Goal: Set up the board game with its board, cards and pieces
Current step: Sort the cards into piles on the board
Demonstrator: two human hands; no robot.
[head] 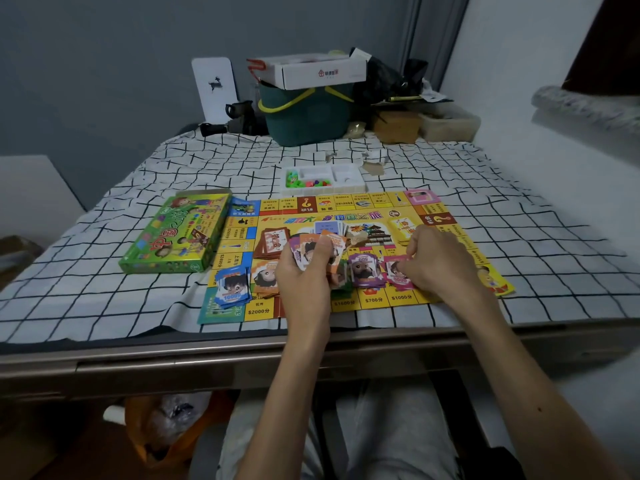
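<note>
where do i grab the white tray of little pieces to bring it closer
Take the white tray by its two short end rims, from above, one grip on each. It lies flat and open-topped just beyond the board's far edge, with loose coloured pieces in its left compartments, so keep it level; thin plastic would probably sag from one corner.

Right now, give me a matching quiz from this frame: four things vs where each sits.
Things:
1. game box
2. piece tray
3. blue notes
4. fanned notes

Places:
A. held in the left hand
B. on the board, near left corner
C. on the cloth, left of the board
D. on the cloth, just past the board's far edge

Pairs: 1-C, 2-D, 3-B, 4-A
</note>
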